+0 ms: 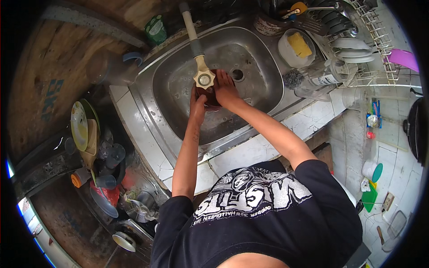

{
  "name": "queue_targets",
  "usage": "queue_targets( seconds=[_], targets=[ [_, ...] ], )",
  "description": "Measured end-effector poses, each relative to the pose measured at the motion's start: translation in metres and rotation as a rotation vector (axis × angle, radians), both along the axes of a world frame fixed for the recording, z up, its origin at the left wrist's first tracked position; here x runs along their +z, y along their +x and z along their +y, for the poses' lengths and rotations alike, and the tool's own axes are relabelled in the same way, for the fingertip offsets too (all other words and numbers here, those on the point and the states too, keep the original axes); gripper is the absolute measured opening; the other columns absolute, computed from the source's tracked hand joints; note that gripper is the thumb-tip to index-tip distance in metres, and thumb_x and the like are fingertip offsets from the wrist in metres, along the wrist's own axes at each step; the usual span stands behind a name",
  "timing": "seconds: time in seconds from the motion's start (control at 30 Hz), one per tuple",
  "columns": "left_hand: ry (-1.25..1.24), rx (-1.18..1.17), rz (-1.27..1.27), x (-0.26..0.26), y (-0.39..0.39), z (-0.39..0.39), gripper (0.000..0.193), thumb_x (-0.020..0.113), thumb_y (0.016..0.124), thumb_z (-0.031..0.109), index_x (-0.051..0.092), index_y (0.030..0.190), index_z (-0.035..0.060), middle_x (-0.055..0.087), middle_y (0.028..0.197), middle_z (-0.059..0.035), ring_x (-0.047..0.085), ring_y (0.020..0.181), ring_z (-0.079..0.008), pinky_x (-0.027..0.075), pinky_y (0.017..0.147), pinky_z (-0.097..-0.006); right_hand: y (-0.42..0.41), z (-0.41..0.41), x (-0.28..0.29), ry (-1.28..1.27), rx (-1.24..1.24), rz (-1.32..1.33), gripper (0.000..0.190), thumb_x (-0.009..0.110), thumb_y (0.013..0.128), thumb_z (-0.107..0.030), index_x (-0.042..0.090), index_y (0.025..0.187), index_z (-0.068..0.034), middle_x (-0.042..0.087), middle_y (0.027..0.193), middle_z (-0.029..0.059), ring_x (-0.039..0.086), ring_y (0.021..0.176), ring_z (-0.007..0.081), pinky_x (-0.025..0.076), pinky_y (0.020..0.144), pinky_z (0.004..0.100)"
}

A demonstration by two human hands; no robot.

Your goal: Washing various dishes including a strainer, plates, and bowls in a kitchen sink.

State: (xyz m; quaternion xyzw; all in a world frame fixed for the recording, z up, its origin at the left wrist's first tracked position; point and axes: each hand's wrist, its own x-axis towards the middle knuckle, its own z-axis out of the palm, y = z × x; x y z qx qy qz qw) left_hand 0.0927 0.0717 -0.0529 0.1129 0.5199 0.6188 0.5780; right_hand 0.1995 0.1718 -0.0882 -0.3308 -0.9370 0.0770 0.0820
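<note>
A reddish-brown bowl (pixel 211 97) is held low in the stainless steel sink (pixel 177 110), beneath the faucet. My left hand (pixel 198 105) grips its left side, thumb at the near edge. My right hand (pixel 226 89) lies along its right side with the fingers stretched forward; whether the fingertips are inside the bowl I cannot tell. The cream faucet with its star-shaped knob (pixel 204 79) hides the bowl's far part. Just right of my right fingers is the drain hole (pixel 237 75).
Right of the sink stand a white tub with a yellow sponge (pixel 299 45), a steel scouring pad (pixel 293 79), a clear glass jar (pixel 336 68) and a dish rack with plates (pixel 353 50). A green packet (pixel 156 30) is behind. A clear pitcher (pixel 104 67) stands left.
</note>
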Motion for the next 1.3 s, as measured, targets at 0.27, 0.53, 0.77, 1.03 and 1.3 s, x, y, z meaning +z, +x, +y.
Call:
queue_targets(
  seconds=[0.27,0.53,0.77,1.03,1.3],
  targets=[
    [-0.084,0.108,0.215,-0.035,0.005,0.002,0.055,0.040,0.081,0.004,0.041,0.136,0.0003,0.056,0.121,-0.0124,0.055,0.104,-0.0199,0.045,0.088,-0.0288,0.014,-0.004,0.034,-0.492,0.129,-0.375,0.022,0.052,0.081,-0.010,0.068,0.094,-0.004,0.065,0.103,0.0188,0.063,0.095,0.0376,0.051,0.081,0.0451],
    [-0.155,-0.227,0.128,-0.025,0.015,0.013,0.048,0.038,0.085,0.007,0.040,0.134,0.0031,0.057,0.118,-0.0173,0.064,0.093,-0.0338,0.061,0.059,-0.0470,0.027,0.017,0.035,-0.207,0.660,-0.285,0.020,0.053,0.079,-0.012,0.071,0.088,-0.014,0.068,0.096,0.0063,0.064,0.096,0.0253,0.053,0.075,0.0424],
    [-0.331,-0.299,0.084,0.024,0.001,0.008,0.038,0.040,0.094,0.024,0.046,0.126,0.0045,0.061,0.108,-0.0176,0.068,0.080,-0.0350,0.060,0.047,-0.0451,0.053,0.053,0.011,0.059,0.665,0.100,0.018,0.053,0.083,-0.016,0.071,0.084,-0.016,0.067,0.092,0.0037,0.063,0.096,0.0169,0.042,0.099,0.0365],
    [-0.308,-0.092,0.543,0.011,-0.034,-0.002,0.041,0.043,0.094,0.025,0.045,0.127,0.0019,0.060,0.109,-0.0237,0.063,0.092,-0.0416,0.056,0.069,-0.0496,0.077,0.010,0.085,-0.592,0.366,0.047,0.021,0.056,0.087,-0.024,0.072,0.090,-0.010,0.070,0.086,0.0103,0.067,0.082,0.0276,0.047,0.089,0.0393],
    [-0.395,0.024,1.632,0.091,-0.024,-0.002,0.070,0.050,0.077,-0.010,0.026,0.141,0.0044,0.036,0.129,-0.0307,0.041,0.117,-0.0494,0.047,0.088,-0.0498,0.130,0.006,0.074,-0.851,0.040,0.268,0.027,0.059,0.087,-0.024,0.067,0.106,-0.006,0.068,0.093,0.0175,0.065,0.086,0.0346,0.051,0.078,0.0392]
  ],
)
